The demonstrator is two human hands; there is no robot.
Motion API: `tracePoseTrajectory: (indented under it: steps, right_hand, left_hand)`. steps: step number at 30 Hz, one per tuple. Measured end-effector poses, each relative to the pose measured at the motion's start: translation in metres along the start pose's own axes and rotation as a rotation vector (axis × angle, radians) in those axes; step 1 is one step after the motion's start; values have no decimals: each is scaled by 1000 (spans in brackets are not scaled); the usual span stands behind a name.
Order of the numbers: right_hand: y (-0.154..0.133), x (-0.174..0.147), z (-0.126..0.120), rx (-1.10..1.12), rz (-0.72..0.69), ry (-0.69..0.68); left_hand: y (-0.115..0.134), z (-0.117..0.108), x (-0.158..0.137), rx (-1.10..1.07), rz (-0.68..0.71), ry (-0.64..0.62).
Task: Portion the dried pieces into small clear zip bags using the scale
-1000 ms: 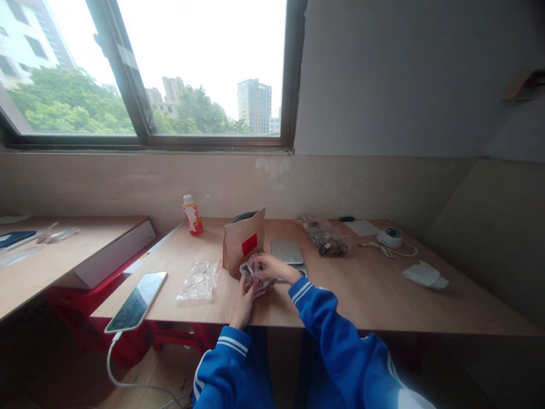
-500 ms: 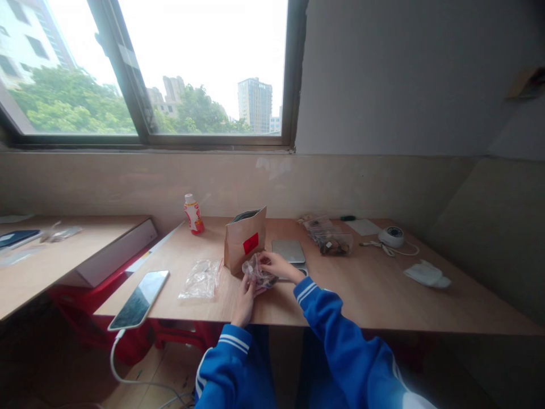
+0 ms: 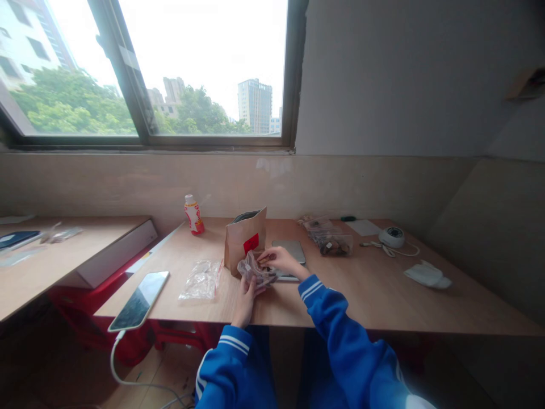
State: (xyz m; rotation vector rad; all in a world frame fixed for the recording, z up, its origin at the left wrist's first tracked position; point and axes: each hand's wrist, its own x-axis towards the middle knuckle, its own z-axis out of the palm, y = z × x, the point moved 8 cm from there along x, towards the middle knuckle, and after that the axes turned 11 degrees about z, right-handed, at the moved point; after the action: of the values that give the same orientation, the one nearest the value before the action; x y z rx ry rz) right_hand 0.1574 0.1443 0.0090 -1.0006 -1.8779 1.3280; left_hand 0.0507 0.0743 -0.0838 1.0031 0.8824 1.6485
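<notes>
My left hand (image 3: 244, 296) is closed on a clear plastic bag (image 3: 250, 268) with dark pieces in its lower part, just above the table's front edge. At the bag's top right, the fingers of my right hand (image 3: 281, 259) are pinched together; something small and brownish shows at their tips, too small to name. Right behind the plastic bag a brown paper pouch (image 3: 235, 245) with a red label stands upright, its top open. Partly hidden by my right hand is a flat device with a silver plate, perhaps a small scale (image 3: 297, 250).
Left of the pouch lies an empty-looking clear zip bag (image 3: 201, 280), with a phone (image 3: 140, 300) on a cable beyond it. A drink bottle (image 3: 193, 216) stands behind. To the right are filled zip bags (image 3: 334, 243), a white dome camera (image 3: 390, 237) and a crumpled white item (image 3: 427, 275).
My right hand has shifted slightly right and up from the plastic bag, whose mouth now shows wider. My left hand keeps its place and grip.
</notes>
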Motion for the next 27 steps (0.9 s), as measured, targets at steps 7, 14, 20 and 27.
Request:
tracePoseTrajectory:
  steps: [7, 14, 20, 27]
  right_hand:
    - [-49, 3, -36, 227, -90, 127]
    - [-123, 44, -48, 257, -294, 247]
    - [-130, 62, -40, -44, -310, 356]
    - [-129, 49, -35, -361, -291, 347]
  left_hand:
    - [-6, -5, 2, 41, -15, 17]
    - [-12, -8, 4, 57, 1, -15]
    - [-9, -7, 2, 88, 2, -13]
    - [-4, -5, 1, 105, -9, 9]
